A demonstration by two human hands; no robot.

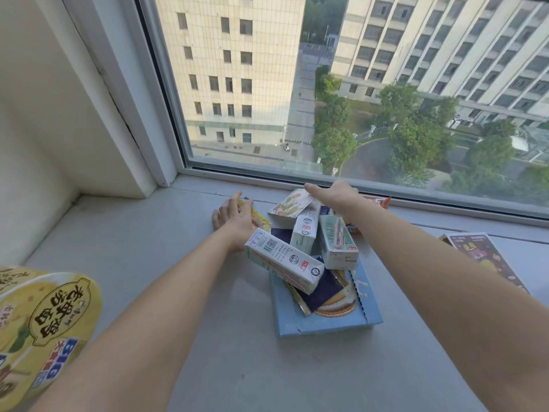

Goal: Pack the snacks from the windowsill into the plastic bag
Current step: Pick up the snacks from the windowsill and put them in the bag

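From the head camera, both arms reach out across the grey windowsill (142, 263) toward a heap of snacks piled against the window frame. The left hand (233, 215) is down on a yellow snack packet (260, 219) at the left edge of the heap, thumb raised and fingers bent over the packet's far side. Whether it actually grips is hard to tell. The right hand (334, 194) lies palm down, fingers stretched out straight, on top of a floral-printed box (289, 205) at the back of the pile. The two hands are apart, one on either side of the heap.

Between them, three white milk cartons: one (283, 263) lies tilted across the front, one (304, 231) leans in the middle, and one (337, 246) sits to the right. They rest on a dark blue biscuit wrapper (322, 292) in a light blue open box (326, 325). An orange packet (381, 201) peeks out behind the right wrist. A purple box (481, 257) lies off to the right, and a yellow noodle cup (44, 316) sits in the near left corner.
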